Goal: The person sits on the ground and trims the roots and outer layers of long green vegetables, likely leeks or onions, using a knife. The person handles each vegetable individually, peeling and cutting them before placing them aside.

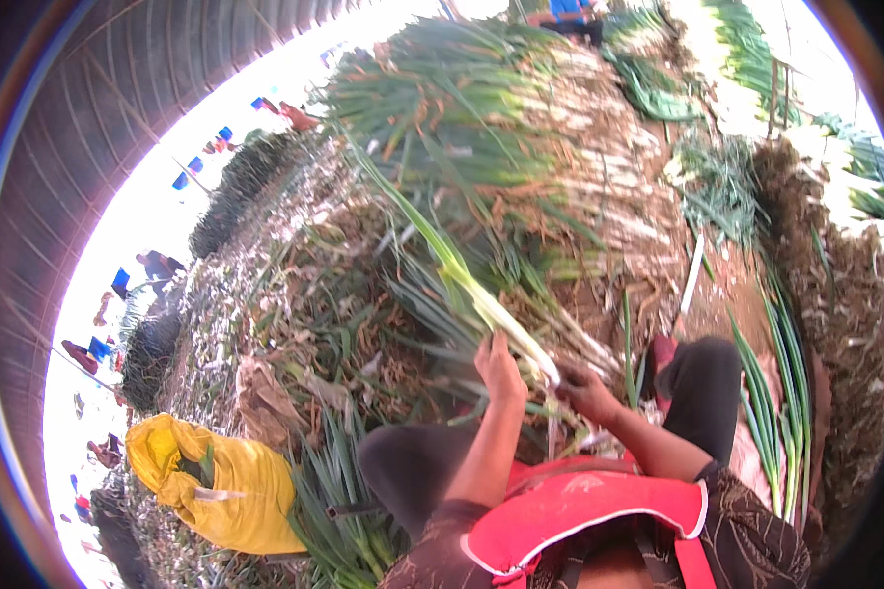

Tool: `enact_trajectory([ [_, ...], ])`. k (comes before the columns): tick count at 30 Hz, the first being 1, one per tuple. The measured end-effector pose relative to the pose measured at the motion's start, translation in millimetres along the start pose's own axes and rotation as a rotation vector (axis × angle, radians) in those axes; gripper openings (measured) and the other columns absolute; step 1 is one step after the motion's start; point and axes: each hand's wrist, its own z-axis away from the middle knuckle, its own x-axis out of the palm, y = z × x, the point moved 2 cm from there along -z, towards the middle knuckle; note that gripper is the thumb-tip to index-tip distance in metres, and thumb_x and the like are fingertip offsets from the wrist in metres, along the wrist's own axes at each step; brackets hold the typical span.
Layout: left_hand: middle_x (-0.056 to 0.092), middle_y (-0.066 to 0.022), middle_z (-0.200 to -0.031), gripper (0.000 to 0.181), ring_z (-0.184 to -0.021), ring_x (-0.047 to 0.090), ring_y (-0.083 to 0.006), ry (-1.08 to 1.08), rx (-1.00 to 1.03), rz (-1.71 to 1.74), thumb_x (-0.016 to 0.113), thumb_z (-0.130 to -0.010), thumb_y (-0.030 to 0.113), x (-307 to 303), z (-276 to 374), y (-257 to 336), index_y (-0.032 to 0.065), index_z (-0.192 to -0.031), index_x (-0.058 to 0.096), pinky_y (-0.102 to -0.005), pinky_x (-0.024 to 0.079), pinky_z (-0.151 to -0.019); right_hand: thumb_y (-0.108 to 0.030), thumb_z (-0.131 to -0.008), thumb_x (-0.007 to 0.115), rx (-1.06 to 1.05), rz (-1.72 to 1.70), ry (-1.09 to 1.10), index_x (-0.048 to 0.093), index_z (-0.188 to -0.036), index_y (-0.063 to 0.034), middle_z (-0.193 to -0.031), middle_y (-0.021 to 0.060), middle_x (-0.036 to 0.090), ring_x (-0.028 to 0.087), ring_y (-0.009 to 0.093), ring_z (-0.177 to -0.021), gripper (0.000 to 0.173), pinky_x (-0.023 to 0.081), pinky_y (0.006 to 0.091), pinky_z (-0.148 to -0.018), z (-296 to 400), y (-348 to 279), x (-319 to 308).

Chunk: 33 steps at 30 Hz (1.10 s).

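Observation:
A single green onion stalk [479, 294] lies slantwise before me, its green leaves towards the upper left and its white root end towards my lap. My left hand [499, 372] is closed around its pale lower stem. At the white root end, my right hand [586, 394] has its fingers against the tip; whether they pinch it or some peeled skin is too small to tell. Beyond my hands lies a large heap of green onions [471, 110], white ends to the right. Several cleaned-looking stalks [790, 412] rest at my right side.
A yellow woven sack [228, 489] stands at the left, beside more green onions [346, 493]. Leaf and skin waste [287, 272] covers the ground to the left. At the right runs an earthen bank [851, 316]. Other people [158, 265] are far off at the left.

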Motion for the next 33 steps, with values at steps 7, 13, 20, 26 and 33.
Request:
enact_trajectory([
  [7,0.061,-0.0042,-0.088,0.017,-0.077,0.058,-0.0164,0.022,-0.435,0.362,0.053,-0.095,0.018,-17.7,-5.2,-23.7,0.0024,-0.100,0.059,-0.0338,0.049,-0.065,-0.010,-0.092,0.056,0.270,-0.362,-0.300,0.049,-0.129,-0.0008,-0.081,0.0040,0.057,0.047,0.009,-0.055,0.039,0.038,0.0232,-0.048,9.8,-20.2,2.4],
  [13,0.062,-0.0096,-0.084,0.015,-0.072,0.061,-0.0210,-0.211,-0.380,0.588,0.055,-0.093,0.017,-22.8,-5.8,-18.2,0.0033,-0.100,0.056,-0.0348,0.053,-0.064,-0.014,-0.093,0.057,0.267,-0.639,-0.530,0.049,-0.127,0.0009,-0.084,0.0065,0.059,0.047,0.009,-0.054,0.038,0.037,0.0228,-0.046,16.8,-20.7,4.2],
  [20,0.067,-0.0082,-0.084,0.028,-0.068,0.065,-0.0195,-0.492,-0.825,-0.032,0.055,-0.091,0.029,-26.7,38.5,-23.7,0.0061,-0.106,0.064,-0.0350,0.055,-0.057,-0.015,-0.089,0.064,0.253,-0.410,-0.379,0.053,-0.127,0.0008,-0.082,0.0059,0.062,0.048,0.010,-0.055,0.042,0.036,0.0224,-0.047,34.1,-51.7,18.5],
  [26,0.066,-0.0097,-0.099,0.046,-0.082,0.061,-0.0211,-0.333,-0.163,-0.657,0.050,-0.096,0.041,-91.3,-8.5,-18.9,-0.0003,-0.114,0.059,-0.0391,0.049,-0.076,-0.006,-0.092,0.059,0.191,-0.134,-0.230,0.054,-0.126,-0.0003,-0.084,-0.0010,0.058,0.052,0.008,-0.062,0.035,0.044,0.0253,-0.055,38.3,-53.5,35.0],
  [33,0.036,0.0014,-0.064,0.040,-0.052,0.036,-0.0115,-0.166,-0.223,0.616,0.062,-0.090,0.046,-59.0,-3.7,66.0,0.0114,-0.081,0.046,-0.0273,0.031,-0.047,-0.022,-0.088,0.065,0.334,-0.136,-0.497,0.036,-0.135,0.0017,-0.117,0.0109,0.058,0.065,0.023,-0.086,0.060,0.052,0.0329,-0.078,22.3,-36.0,71.5],
])
